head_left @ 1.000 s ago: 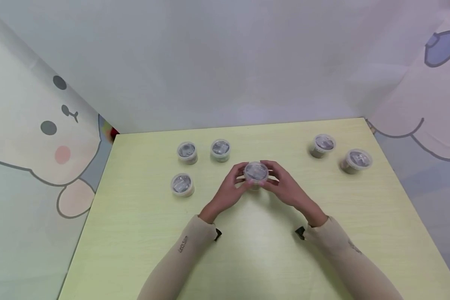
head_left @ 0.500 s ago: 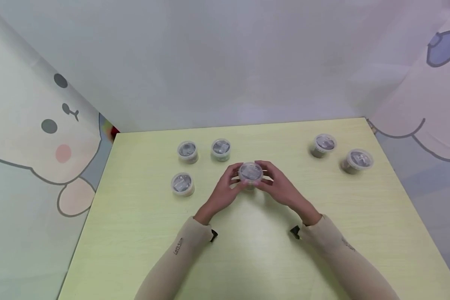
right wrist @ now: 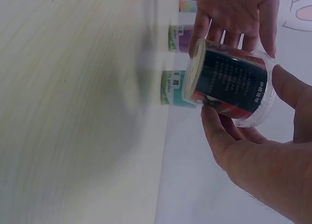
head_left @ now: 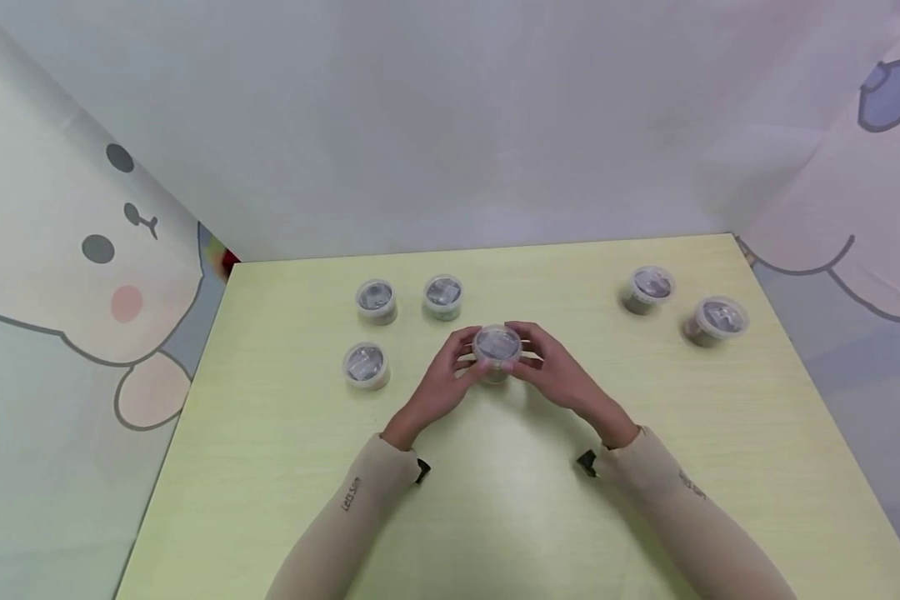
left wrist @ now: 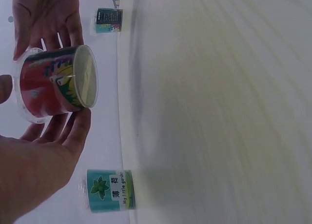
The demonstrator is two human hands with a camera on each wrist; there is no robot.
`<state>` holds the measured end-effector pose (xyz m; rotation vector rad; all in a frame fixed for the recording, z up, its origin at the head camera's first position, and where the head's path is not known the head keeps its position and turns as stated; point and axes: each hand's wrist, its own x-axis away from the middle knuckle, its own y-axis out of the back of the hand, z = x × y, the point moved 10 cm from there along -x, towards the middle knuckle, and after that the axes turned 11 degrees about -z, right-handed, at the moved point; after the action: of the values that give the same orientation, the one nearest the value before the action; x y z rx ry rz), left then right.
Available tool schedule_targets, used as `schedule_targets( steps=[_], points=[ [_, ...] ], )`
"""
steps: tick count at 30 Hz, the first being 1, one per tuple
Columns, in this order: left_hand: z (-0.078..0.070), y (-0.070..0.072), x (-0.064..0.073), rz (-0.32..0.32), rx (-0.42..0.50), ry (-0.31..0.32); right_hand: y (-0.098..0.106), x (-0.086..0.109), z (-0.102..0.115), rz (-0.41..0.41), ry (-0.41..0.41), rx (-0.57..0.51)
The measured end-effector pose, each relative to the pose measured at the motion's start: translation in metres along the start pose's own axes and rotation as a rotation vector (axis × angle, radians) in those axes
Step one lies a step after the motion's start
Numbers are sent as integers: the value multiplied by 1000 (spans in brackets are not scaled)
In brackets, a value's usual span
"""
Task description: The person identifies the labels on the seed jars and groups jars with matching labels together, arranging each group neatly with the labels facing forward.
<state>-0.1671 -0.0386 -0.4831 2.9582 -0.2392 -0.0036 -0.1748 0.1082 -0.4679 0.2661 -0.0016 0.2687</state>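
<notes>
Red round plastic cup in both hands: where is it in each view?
Head: red round plastic cup, just right of and below centre.
Left wrist: cup, upper left.
Right wrist: cup, upper right.
Shared landmark: pale yellow wood-grained table.

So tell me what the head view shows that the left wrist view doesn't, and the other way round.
Only the head view: the top face of the held cup's lid, the left sleeve and right sleeve, and five other cups together.

Only the left wrist view: the held cup's red printed side and base, plus the leaf picture on a teal cup.

Both: the left hand and right hand gripping the held cup, and the table.
</notes>
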Motion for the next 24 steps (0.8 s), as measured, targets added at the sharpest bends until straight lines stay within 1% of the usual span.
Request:
schedule_targets(
  steps=[7,12,16,21,24],
  points=[
    [1,-1,1,17,23,4,-2,-1,-3,31,-4,4],
    [3,-1,2,2,25,20,-3,0,-2,25,-17,-8],
    [3,1,2,-36,34,29,-3,1,-3,-3,-25,-16],
    [1,6,2,-104,51,32,-2,3,-3,-53,-12,-25],
    [0,8,2,-138,56,39,-3,5,-2,-71,-10,-51]
  ],
)
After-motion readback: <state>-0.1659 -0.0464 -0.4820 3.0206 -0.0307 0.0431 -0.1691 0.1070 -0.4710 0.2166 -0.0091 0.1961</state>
